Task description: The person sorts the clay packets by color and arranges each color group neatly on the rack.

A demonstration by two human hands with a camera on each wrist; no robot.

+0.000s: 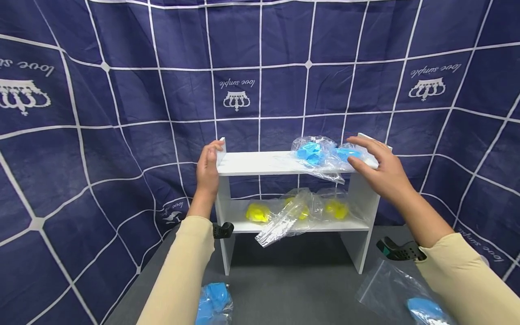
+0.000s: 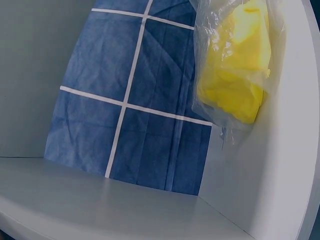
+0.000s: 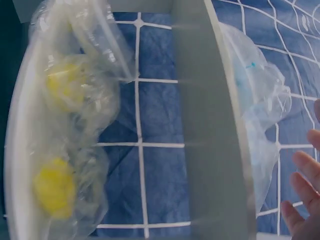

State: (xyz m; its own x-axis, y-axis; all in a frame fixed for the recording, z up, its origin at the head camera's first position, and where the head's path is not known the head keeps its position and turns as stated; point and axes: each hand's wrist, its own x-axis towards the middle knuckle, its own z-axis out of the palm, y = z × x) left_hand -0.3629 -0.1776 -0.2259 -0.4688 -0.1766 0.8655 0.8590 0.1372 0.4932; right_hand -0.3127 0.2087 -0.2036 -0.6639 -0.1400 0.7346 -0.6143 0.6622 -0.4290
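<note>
A white two-tier shelf (image 1: 252, 163) stands ahead of me. My left hand (image 1: 209, 169) grips the upper end of its left side panel, fingers curled over the edge. Near the right end of the top board, my right hand (image 1: 383, 167) is held with thumb and fingers spread, just beside a clear plastic bag with blue contents (image 1: 347, 152). In the right wrist view, the fingers (image 3: 305, 187) stand apart from the bags. Another clear bag with blue contents (image 1: 310, 153) lies farther left on that board. Clear bags with yellow contents (image 1: 257, 212) sit along the lower board.
On the dark grey table (image 1: 284, 280), a bag with blue contents (image 1: 213, 300) lies at front left, under my left forearm. Another blue-filled bag (image 1: 424, 309) lies at front right. A navy curtain with white grid lines (image 1: 280, 90) hangs behind the shelf and along both sides.
</note>
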